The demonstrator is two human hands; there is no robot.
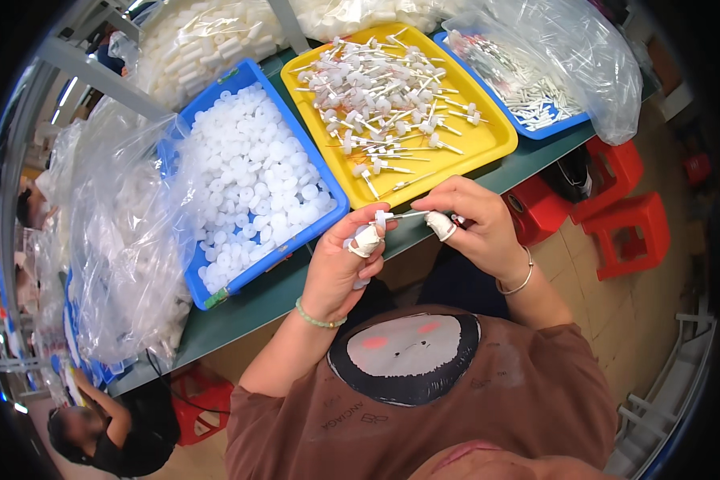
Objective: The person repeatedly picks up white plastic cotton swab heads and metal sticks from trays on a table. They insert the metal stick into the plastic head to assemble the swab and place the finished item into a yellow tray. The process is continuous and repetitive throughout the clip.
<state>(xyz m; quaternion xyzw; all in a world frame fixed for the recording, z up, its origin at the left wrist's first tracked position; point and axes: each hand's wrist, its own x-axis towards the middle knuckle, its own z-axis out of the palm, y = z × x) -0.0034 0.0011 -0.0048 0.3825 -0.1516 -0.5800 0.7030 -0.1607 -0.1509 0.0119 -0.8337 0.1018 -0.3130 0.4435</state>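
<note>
My left hand (340,268) is closed, pinching a small white round plastic piece (382,218) between thumb and finger. More whitish pieces seem tucked in its lower fingers, mostly hidden. My right hand (480,224) is closed on a thin rod (412,214), whose far end meets the white piece. Each thumb wears a white wrap. Both hands are in front of a yellow tray (500,150) heaped with thin rods that carry white round pieces. On the left, a blue tray (328,218) is full of loose translucent white round pieces.
A second blue tray (554,133) at the right holds thin white sticks, partly under a clear plastic bag (592,64). Large clear bags (128,256) crowd the left and back of the green table (256,312). Red stools (628,232) stand right. Another person (128,428) is at lower left.
</note>
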